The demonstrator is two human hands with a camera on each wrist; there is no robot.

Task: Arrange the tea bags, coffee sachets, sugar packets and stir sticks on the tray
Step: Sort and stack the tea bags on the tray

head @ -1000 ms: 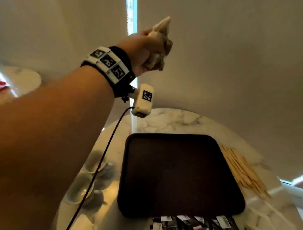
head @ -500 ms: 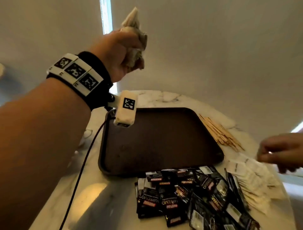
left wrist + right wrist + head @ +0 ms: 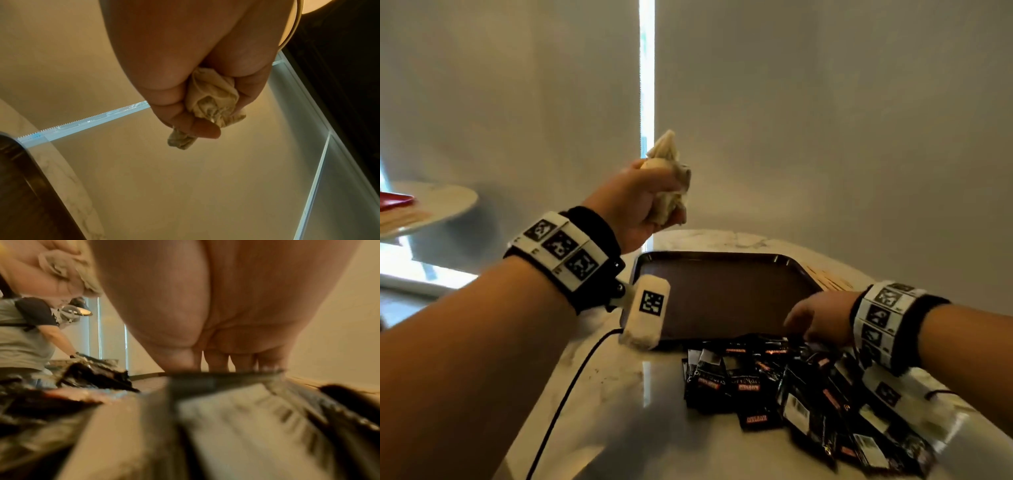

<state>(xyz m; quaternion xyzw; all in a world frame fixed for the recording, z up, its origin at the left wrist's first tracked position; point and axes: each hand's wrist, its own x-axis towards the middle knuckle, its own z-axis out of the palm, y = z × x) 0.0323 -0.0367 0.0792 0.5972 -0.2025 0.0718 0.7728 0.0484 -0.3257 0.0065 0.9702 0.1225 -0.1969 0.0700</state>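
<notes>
Two hands are working: the left hand (image 3: 643,202) is gripping a crumpled cloth (image 3: 669,178) above the bare tray (image 3: 722,294); the right hand (image 3: 822,320), grip unclear, is reaching into coffee sachets (image 3: 739,380) just before the tray. Next, likely lifting sachets onto it.

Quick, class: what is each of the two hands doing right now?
Left hand: raised, gripping a crumpled beige cloth.
Right hand: reaching down at the pile of black coffee sachets; whether it grips one cannot be told.

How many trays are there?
1: the brown tray lies on the marble table, beyond the black sachets. A red thing far left is unclear.
</notes>
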